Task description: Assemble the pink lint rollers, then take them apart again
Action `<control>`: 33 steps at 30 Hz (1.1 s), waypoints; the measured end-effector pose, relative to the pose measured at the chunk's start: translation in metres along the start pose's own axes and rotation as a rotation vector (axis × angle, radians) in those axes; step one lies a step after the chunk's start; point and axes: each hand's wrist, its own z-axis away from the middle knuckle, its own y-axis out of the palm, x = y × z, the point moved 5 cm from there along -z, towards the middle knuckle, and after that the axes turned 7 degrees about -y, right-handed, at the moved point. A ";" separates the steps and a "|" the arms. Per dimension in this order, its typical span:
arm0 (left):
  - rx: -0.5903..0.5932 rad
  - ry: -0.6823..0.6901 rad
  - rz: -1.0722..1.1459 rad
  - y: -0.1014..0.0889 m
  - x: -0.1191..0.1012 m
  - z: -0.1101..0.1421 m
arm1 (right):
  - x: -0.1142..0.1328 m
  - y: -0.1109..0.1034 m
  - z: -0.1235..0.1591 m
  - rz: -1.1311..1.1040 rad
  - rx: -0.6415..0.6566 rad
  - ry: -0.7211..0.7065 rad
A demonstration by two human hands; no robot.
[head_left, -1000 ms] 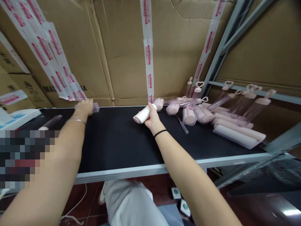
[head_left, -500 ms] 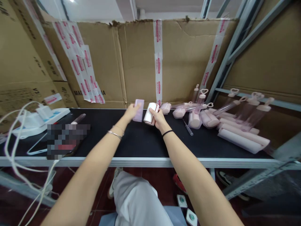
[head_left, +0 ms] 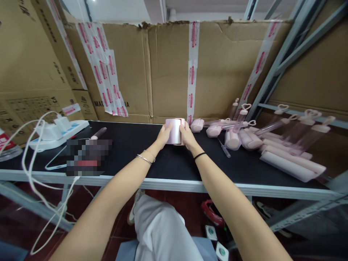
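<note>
Pinkish case [head_left: 174,132] clasped by curled left hand [head_left: 163,136], curled right hand [head_left: 188,137]; carton [head_left: 32,72] reads "V3"

Brought the lilac piece [head_left: 169,127] with the left hand [head_left: 163,136] from frame left to the white case [head_left: 176,135] at mid-frame.

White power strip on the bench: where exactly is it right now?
In the head view, the white power strip lies toward the left end of the black worktop, near the cardboard, with white plugs in it.
</note>
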 end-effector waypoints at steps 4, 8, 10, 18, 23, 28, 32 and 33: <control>0.008 0.000 0.023 0.001 -0.001 0.002 | -0.001 0.000 0.002 -0.018 0.040 -0.001; -0.027 0.012 0.016 -0.001 -0.002 0.004 | -0.003 0.002 0.003 -0.013 0.046 -0.021; -0.035 0.036 -0.006 -0.001 -0.005 0.005 | -0.002 0.004 0.003 0.024 0.066 -0.036; 0.025 0.155 -0.234 -0.001 -0.016 0.009 | 0.007 0.011 0.013 0.412 0.287 0.038; 0.101 0.202 -0.395 0.003 -0.019 0.011 | 0.013 0.018 0.020 0.339 0.339 -0.013; -0.066 0.078 -0.916 -0.023 -0.039 0.000 | 0.012 0.022 0.018 0.430 0.368 -0.055; -0.338 -0.087 -1.329 -0.095 -0.074 -0.012 | 0.022 0.021 0.017 0.642 0.352 -0.147; -0.442 -0.170 -1.400 -0.122 -0.082 -0.011 | 0.025 0.021 0.017 0.692 0.356 -0.164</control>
